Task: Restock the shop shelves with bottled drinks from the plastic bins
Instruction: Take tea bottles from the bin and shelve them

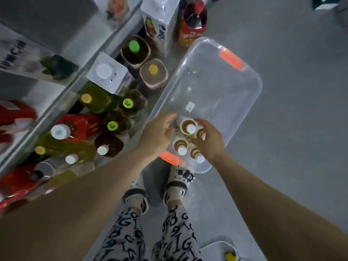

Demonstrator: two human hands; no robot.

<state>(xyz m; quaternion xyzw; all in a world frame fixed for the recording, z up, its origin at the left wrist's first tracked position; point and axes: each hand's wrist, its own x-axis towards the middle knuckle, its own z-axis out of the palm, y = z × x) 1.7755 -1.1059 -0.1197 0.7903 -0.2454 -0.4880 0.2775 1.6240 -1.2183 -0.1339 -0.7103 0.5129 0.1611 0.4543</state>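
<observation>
— Where are our drinks, and which way do they point?

— They are in the clear plastic bin (pixel 244 91), at its near end, just beside the near orange handle (pixel 170 159). The four white-capped bottles (pixel 181 150) stand upright with their long axes pointing straight up at us, so we see round caps over amber shoulders.

— And the bin itself?

— It is a rounded rectangle of smooth, glossy, see-through plastic. It lies on the grey floor (pixel 291 129) with its long axis running away from us and to the right. A second orange handle (pixel 232 60) sits at its far end.

— What are our hands doing?

— Our left hand (pixel 158 136) reaches over the bin's left wall with its fingers nearly straight. It is beside the cluster and holds nothing; we cannot tell whether it touches a bottle. Our right hand (pixel 209 140) curves its fingers and thumb round the half-hidden bottle (pixel 201 134) on the cluster's right.

— And left of the bin?

— There is a metal shelf (pixel 56 110) crowded with upright drinks (pixel 94 98), some round and some square, with green, yellow and white caps.
</observation>
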